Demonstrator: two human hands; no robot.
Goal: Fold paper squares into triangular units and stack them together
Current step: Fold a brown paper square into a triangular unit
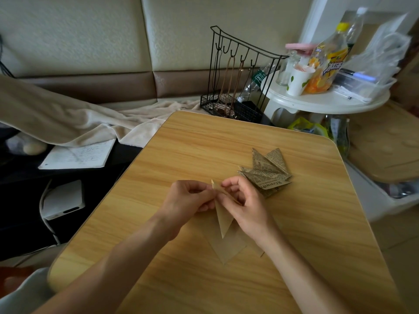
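A tan folded paper piece (pixel 223 219) is held above the wooden table (pixel 181 155), its point hanging down. My left hand (pixel 189 197) pinches its upper left edge. My right hand (pixel 243 200) pinches the upper right part, fingers curled over the fold. Beneath the hands, flat tan paper (pixel 226 248) lies on the table. To the right of my right hand sits a stack of folded newsprint-patterned triangular units (pixel 266 171), fanned out and touching each other.
A black wire rack (pixel 235 87) stands past the table's far edge. A white round side table (pixel 328 100) at the back right carries bottles and a cup. A beige blanket (pixel 68 118), a notebook (pixel 79 154) and a white box (pixel 62 199) lie to the left.
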